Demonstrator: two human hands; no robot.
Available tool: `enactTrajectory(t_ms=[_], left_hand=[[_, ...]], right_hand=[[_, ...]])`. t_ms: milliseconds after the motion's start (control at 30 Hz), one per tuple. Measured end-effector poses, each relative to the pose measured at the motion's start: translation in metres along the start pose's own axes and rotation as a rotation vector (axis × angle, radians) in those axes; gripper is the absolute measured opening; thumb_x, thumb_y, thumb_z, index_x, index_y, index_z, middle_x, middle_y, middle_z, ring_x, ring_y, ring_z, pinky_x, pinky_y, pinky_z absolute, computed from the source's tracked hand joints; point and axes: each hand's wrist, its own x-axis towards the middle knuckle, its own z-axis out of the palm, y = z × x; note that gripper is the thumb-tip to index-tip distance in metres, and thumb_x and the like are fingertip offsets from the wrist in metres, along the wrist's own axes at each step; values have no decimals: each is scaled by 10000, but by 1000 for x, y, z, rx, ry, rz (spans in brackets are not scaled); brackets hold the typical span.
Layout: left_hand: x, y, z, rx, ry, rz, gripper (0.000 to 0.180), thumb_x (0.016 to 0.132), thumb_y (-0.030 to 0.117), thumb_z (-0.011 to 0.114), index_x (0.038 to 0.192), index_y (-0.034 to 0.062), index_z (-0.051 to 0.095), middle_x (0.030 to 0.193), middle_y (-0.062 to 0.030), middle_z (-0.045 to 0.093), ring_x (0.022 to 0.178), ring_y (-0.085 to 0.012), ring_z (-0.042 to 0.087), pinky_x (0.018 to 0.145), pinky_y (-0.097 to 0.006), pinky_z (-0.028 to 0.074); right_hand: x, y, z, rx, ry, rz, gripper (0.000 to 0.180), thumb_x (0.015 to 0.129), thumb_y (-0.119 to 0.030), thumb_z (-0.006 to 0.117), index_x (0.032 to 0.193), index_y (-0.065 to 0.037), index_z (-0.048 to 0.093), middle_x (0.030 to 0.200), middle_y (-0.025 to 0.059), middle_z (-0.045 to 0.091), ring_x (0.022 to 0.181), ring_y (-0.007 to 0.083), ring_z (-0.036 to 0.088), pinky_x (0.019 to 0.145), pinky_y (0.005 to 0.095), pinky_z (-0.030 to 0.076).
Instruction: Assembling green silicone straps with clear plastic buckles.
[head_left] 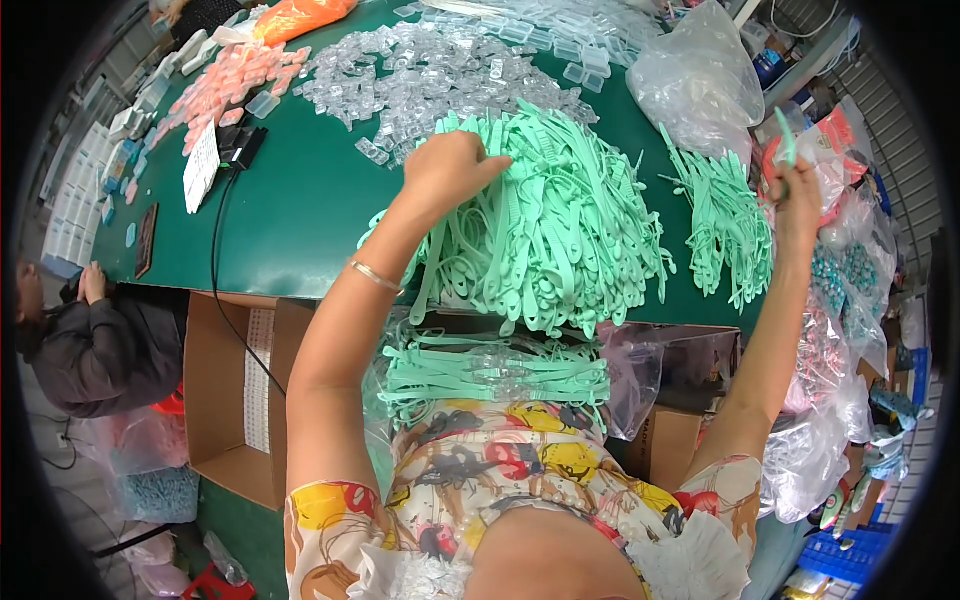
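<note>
Currently, one mint-green strap (pixel 786 137) is held up well right of the big strap heap (pixel 560 220), its long axis nearly upright in view, the free tip pointing away from the person and leaning slightly heapward. The right grip (pixel 798 200) pinches its lower end. At the heap's far-left edge the left grip (pixel 445 168) is curled; whether it pinches anything, I cannot tell. Beyond the heap, clear plastic pieces (pixel 430 75) cover the bench (pixel 280 240).
</note>
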Motion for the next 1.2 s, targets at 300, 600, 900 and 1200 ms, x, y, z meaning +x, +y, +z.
enactTrajectory(t_ms=[300, 600, 900, 1200], left_hand=[[7, -11, 17, -338, 89, 72, 166, 686, 164, 571, 728, 6, 598, 638, -92, 588, 601, -180, 559, 563, -300, 432], [-5, 0, 15, -928, 93, 140, 103, 797, 110, 557, 814, 12, 531, 719, 30, 523, 640, -24, 453, 563, -168, 352], [-23, 33, 18, -1107, 147, 303, 65, 787, 43, 595, 838, 15, 567, 759, 23, 565, 685, -43, 507, 626, -184, 421], [-37, 46, 31, -829, 138, 613, 140, 750, 47, 628, 869, 16, 561, 787, -57, 580, 692, -134, 547, 643, -237, 445]], right_hand=[[12, 23, -14, -25, -216, 216, 69, 788, -79, 510, 835, -28, 501, 654, 38, 504, 484, 112, 462, 415, 241, 346], [-9, -66, 21, 302, -6, -62, 167, 839, -124, 484, 954, -12, 531, 617, 18, 468, 470, 115, 419, 431, 263, 344], [-67, -33, 110, 391, -601, 505, 251, 870, -248, 500, 940, -14, 555, 626, -34, 407, 466, 62, 360, 403, 206, 247], [-88, -39, 166, 620, -671, 599, 218, 841, -216, 568, 949, -29, 537, 673, -12, 460, 493, 53, 357, 420, 181, 246]])
